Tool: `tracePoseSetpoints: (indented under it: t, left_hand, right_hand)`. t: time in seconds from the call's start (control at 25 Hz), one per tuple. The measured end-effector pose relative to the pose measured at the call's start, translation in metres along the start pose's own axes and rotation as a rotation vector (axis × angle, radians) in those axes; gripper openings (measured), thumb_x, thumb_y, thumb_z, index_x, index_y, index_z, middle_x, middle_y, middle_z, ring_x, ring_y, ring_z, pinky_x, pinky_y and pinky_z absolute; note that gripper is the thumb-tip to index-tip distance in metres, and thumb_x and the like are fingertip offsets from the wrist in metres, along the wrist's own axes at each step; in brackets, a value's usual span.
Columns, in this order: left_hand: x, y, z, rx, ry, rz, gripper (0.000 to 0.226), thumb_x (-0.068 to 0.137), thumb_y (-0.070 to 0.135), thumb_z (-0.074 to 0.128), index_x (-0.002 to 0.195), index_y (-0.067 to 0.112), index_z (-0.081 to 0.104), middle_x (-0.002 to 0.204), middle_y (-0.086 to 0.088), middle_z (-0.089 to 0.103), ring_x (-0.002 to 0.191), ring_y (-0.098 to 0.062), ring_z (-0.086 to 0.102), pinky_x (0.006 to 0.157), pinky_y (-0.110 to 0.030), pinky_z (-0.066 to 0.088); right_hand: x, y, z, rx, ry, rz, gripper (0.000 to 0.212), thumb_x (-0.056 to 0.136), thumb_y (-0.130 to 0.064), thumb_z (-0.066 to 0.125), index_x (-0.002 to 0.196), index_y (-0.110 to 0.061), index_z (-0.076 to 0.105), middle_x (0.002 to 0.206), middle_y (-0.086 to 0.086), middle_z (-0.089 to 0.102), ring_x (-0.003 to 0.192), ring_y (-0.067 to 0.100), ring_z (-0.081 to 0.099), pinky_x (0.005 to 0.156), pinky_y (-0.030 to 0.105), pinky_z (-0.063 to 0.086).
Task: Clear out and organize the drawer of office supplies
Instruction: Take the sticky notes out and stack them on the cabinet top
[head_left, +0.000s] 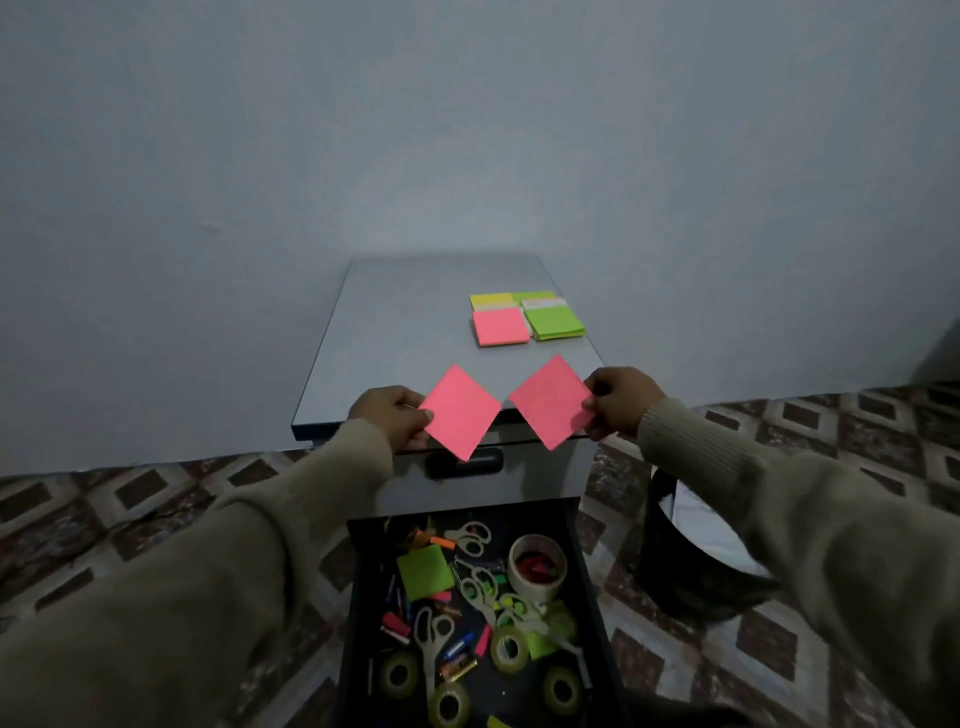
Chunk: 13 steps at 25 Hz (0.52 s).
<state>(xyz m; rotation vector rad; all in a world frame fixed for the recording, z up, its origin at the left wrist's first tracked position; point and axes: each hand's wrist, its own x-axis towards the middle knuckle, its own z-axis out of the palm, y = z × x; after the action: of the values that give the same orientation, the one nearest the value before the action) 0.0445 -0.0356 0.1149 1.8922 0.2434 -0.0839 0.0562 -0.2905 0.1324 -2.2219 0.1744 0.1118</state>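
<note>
Above cabinet (415, 332): two pink notes (461, 411)

pink notes (461, 411), grey cabinet (415, 322), brown diamond-patterned floor (857, 441).

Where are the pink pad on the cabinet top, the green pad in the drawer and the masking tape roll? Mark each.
pink pad (501, 326), head view, middle of its top sheet.
green pad (425, 571), head view, middle of its top face.
masking tape roll (535, 584), head view, its outer front wall.
</note>
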Motion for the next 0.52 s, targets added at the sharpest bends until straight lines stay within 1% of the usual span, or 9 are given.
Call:
tracePoseSetpoints:
  t: [0.08,0.12,0.2,0.28,0.32,0.36,0.4,0.44,0.52]
  left_hand:
    - [0.011,0.018,0.002,-0.058,0.014,0.001,0.01,0.088,-0.006,0.055,0.096,0.001,0.053,0.066,-0.012,0.055,0.034,-0.003,0.054,0.042,-0.016,0.051]
    - [0.016,0.025,0.003,-0.087,0.02,-0.001,0.01,0.088,-0.006,0.055,0.095,0.0,0.053,0.066,-0.012,0.054,0.036,-0.006,0.055,0.041,-0.016,0.051]
    - [0.025,0.038,0.007,-0.146,0.028,-0.009,0.01,0.088,-0.006,0.056,0.096,-0.001,0.052,0.067,-0.012,0.053,0.047,-0.015,0.056,0.041,-0.017,0.051]
    - [0.04,0.048,0.013,-0.183,0.029,-0.022,0.012,0.088,-0.006,0.055,0.099,-0.001,0.052,0.068,-0.013,0.053,0.055,-0.018,0.053,0.041,-0.017,0.052]
    - [0.048,0.052,0.015,-0.201,0.027,-0.031,0.015,0.088,-0.006,0.055,0.102,-0.001,0.053,0.068,-0.013,0.053,0.056,-0.018,0.052,0.041,-0.018,0.052]
    - [0.058,0.055,0.018,-0.225,0.025,-0.04,0.019,0.088,-0.007,0.054,0.106,-0.002,0.053,0.068,-0.013,0.053,0.056,-0.019,0.052,0.043,-0.019,0.053]
    - [0.066,0.057,0.021,-0.247,0.022,-0.049,0.021,0.088,-0.007,0.054,0.109,-0.004,0.053,0.069,-0.013,0.053,0.057,-0.019,0.052,0.047,-0.022,0.055]
    - [0.074,0.059,0.024,-0.264,0.017,-0.06,0.022,0.089,-0.008,0.053,0.11,-0.005,0.053,0.07,-0.013,0.053,0.058,-0.019,0.052,0.055,-0.026,0.057]
    - [0.089,0.061,0.03,-0.302,0.0,-0.095,0.02,0.089,-0.008,0.052,0.108,-0.002,0.052,0.072,-0.014,0.053,0.06,-0.019,0.053,0.077,-0.036,0.053]
  right_hand:
    - [0.018,-0.008,-0.008,0.093,0.019,0.054,0.018,0.092,0.009,0.041,0.098,-0.001,0.056,0.073,0.017,0.058,0.054,0.023,0.057,0.048,0.029,0.055]
    - [0.026,-0.012,-0.01,0.122,0.028,0.071,0.02,0.093,0.009,0.039,0.101,0.001,0.056,0.07,0.016,0.057,0.052,0.022,0.058,0.044,0.027,0.054]
    - [0.042,-0.018,-0.013,0.166,0.036,0.082,0.023,0.093,0.01,0.038,0.108,0.006,0.055,0.068,0.016,0.055,0.049,0.022,0.058,0.042,0.025,0.054]
    - [0.059,-0.023,-0.016,0.213,0.05,0.094,0.027,0.093,0.011,0.036,0.113,0.01,0.053,0.071,0.017,0.054,0.053,0.025,0.057,0.042,0.026,0.054]
    - [0.068,-0.026,-0.016,0.237,0.061,0.1,0.028,0.093,0.012,0.034,0.114,0.011,0.053,0.073,0.019,0.054,0.055,0.026,0.056,0.045,0.028,0.055]
    - [0.079,-0.027,-0.016,0.256,0.077,0.104,0.029,0.092,0.013,0.033,0.115,0.013,0.052,0.078,0.022,0.055,0.056,0.027,0.054,0.051,0.031,0.057]
    - [0.088,-0.029,-0.017,0.268,0.097,0.106,0.031,0.092,0.014,0.031,0.115,0.013,0.051,0.083,0.025,0.055,0.056,0.027,0.054,0.059,0.035,0.057]
    - [0.096,-0.031,-0.017,0.275,0.121,0.107,0.032,0.092,0.015,0.03,0.116,0.013,0.051,0.086,0.027,0.055,0.055,0.028,0.053,0.063,0.037,0.056]
    - [0.12,-0.031,-0.016,0.274,0.173,0.11,0.034,0.092,0.015,0.03,0.117,0.01,0.051,0.083,0.026,0.055,0.054,0.027,0.053,0.05,0.034,0.056]
